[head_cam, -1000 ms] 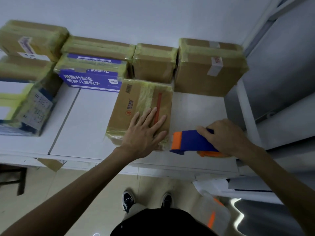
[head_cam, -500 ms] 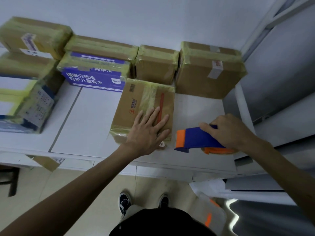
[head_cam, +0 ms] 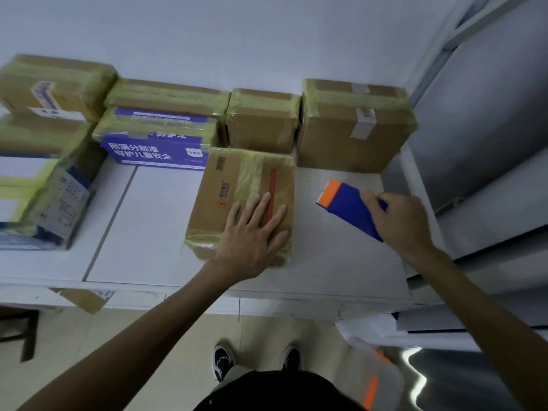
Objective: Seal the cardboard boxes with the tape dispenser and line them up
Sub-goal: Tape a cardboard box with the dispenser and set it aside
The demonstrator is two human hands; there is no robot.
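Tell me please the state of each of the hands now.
Left hand: open, pressing flat on the cardboard box.
Right hand: gripping the blue tape dispenser.

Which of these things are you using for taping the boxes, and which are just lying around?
For the job: the flat box under the left hand; the tape dispenser in the right hand; the taped boxes along the wall.
Just lying about: the cardboard scrap under the table edge; the white and orange thing on the floor.
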